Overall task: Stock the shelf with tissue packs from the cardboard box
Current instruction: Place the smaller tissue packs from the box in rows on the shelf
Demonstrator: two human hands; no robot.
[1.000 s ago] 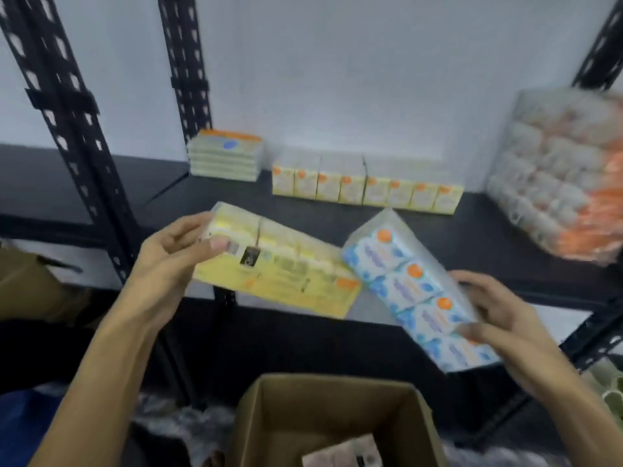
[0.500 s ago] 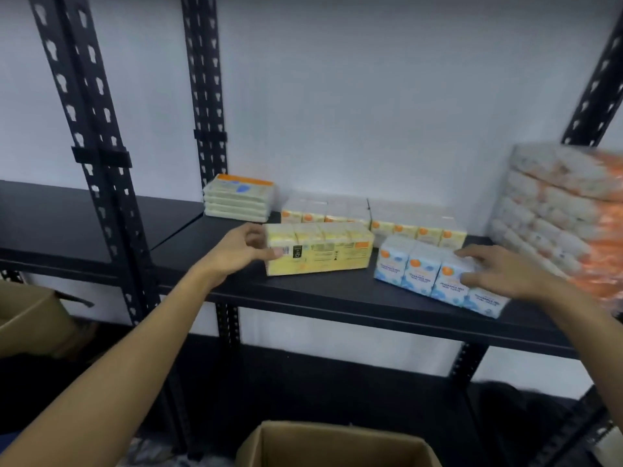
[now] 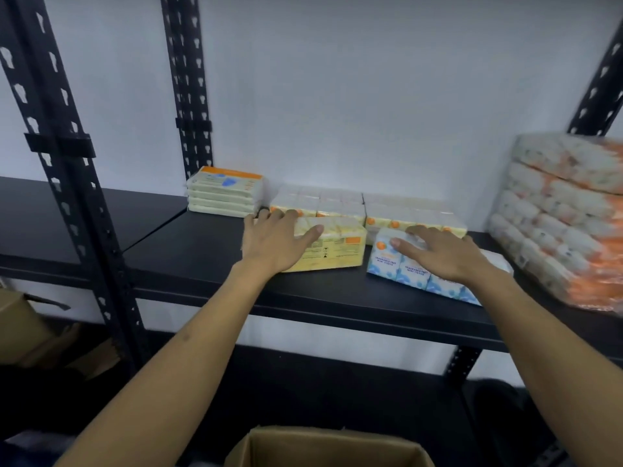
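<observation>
A yellow tissue pack lies on the black shelf, in front of a back row of white and orange tissue packs. My left hand rests on the yellow pack's left end, fingers spread over its top. To the right lies a blue and white tissue pack at a slant, with my right hand laid flat on top of it. The cardboard box is at the bottom edge, only its open rim showing.
A stack of flat cream tissue packs sits at the shelf's back left. A big wrapped bundle of orange and white rolls fills the right end. Black perforated uprights stand left. Another cardboard box sits low left.
Both packs went from being held in the air above the box to lying on the shelf. My hands have pushed them back toward the rear row, and my fingers have spread out over them.
</observation>
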